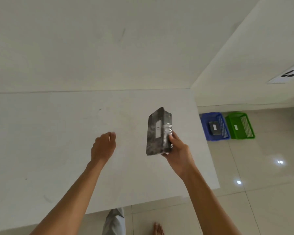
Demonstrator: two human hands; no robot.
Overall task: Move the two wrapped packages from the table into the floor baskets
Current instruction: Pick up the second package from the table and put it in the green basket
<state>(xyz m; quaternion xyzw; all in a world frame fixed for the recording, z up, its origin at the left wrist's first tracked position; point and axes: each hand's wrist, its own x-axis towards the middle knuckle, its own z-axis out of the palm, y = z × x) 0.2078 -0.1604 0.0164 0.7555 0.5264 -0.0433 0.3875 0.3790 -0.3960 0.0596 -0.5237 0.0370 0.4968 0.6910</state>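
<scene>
My right hand (177, 150) grips a dark wrapped package (157, 133) with a white label by its lower right edge, holding it tilted above the white table (75, 141). My left hand (103, 146) hovers over the table to the left of the package, fingers loosely curled and holding nothing. On the floor to the right stands a blue basket (204, 128) with a second dark wrapped package (214, 128) lying inside it. Beside it is a green basket (231, 126) with a small white label on its bottom.
The table's right edge runs between my right hand and the baskets. A white wall (244, 65) stands behind the baskets, with a printed marker sheet (290, 74) on it. The glossy tiled floor (261, 192) spreads to the right. My leg and bare foot (158, 228) show below the table.
</scene>
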